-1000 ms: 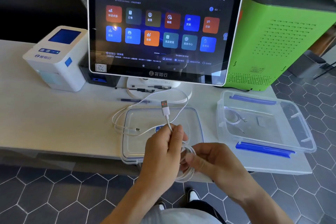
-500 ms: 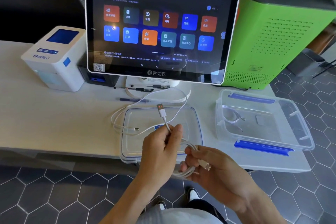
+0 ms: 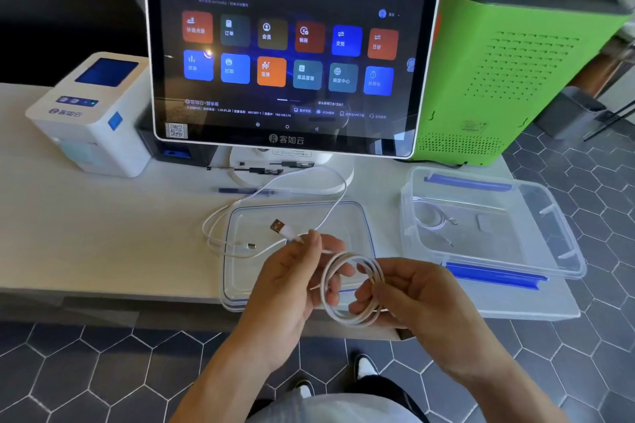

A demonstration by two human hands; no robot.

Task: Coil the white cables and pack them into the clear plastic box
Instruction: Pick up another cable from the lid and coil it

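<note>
You stood at a pale counter above a floor of dark grey hexagonal tiles with light grout. A white-framed touchscreen terminal on a white stand stood at the counter's centre. A white receipt printer sat to its left, and a green perforated cabinet to its right. Daylight fell across the counter surface.

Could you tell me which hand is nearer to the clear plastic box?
Right. The right hand holds the cable coil just left of the clear plastic box; the left hand is farther left, above the lid.
</note>
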